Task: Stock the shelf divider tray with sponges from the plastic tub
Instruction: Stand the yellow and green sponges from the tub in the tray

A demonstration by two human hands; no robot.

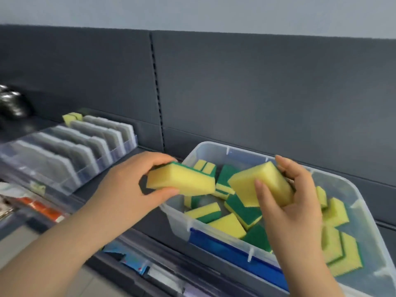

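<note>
A clear plastic tub (362, 202) with a blue handle sits on the shelf at the right, holding several loose yellow-and-green sponges (242, 211). My left hand (128, 189) grips one sponge (182, 179) just over the tub's left rim. My right hand (287, 202) holds a second sponge (257, 181) above the tub's middle. The clear shelf divider tray (70, 179) stands on the shelf to the left, its slots separated by frosted dividers. One sponge (71, 118) stands in the tray's far end.
A dark grey back panel (257, 93) rises behind the shelf. Shiny metal items (11, 103) sit at the far left. Packaged goods (132, 260) lie on the lower shelf below the front edge.
</note>
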